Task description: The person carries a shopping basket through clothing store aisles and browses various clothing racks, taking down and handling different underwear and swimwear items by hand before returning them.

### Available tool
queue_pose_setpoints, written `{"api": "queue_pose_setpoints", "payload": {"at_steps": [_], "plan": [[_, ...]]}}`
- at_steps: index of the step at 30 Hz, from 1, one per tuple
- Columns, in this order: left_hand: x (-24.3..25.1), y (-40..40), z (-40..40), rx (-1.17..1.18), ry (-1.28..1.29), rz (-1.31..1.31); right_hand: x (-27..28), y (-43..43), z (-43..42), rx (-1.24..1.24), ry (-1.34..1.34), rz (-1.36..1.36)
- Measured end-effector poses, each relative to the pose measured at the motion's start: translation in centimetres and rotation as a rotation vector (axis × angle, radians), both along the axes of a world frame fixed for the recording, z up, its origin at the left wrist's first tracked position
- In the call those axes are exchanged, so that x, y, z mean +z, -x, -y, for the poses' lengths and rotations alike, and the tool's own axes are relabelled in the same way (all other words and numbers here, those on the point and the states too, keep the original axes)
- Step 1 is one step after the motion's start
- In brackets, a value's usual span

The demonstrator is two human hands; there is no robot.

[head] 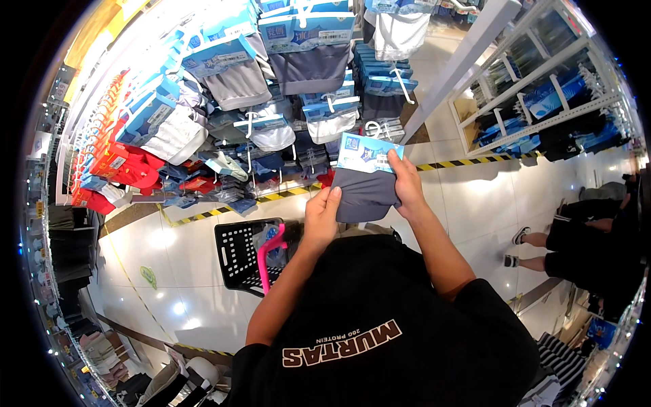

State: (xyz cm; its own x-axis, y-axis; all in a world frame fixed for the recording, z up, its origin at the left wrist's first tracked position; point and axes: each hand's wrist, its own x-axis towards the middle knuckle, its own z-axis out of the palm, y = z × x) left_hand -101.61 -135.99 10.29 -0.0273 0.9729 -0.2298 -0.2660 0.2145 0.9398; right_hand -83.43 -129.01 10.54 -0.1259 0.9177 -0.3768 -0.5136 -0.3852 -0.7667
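Note:
Between my two hands is a pair of dark grey underwear (363, 196) folded under a blue-and-white header card (358, 162) that bears writing and a barcode. A white plastic hook (374, 128) tops the card. My left hand (323, 213) grips the fabric at its left edge, thumb on the front. On the other side, my right hand (407, 179) holds the card's right edge and the fabric below it. The package is tilted slightly. Beyond it hang similar carded packs, among them a grey one (310, 68) and a white one (333, 127).
Below the rack, a black plastic shopping basket (236, 257) with a pink handle (264, 254) stands by my left arm. Red packs (124, 165) hang at left. A white post (457, 66) and metal rack (539, 122) rise at right. Another person (574, 239) stands at far right.

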Motion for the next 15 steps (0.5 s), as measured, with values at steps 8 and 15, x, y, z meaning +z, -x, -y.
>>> {"api": "queue_pose_setpoints", "payload": {"at_steps": [8,15], "plan": [[-1.6,0.6,0.6,0.032,-0.146,-0.185,-1.4,-0.2,0.0,0.065,-0.128,0.053],[-1.8,1.5,1.2,0.039,-0.021,-0.275,-2.8,-2.7,-1.6,-0.045,-0.165,0.072]]}}
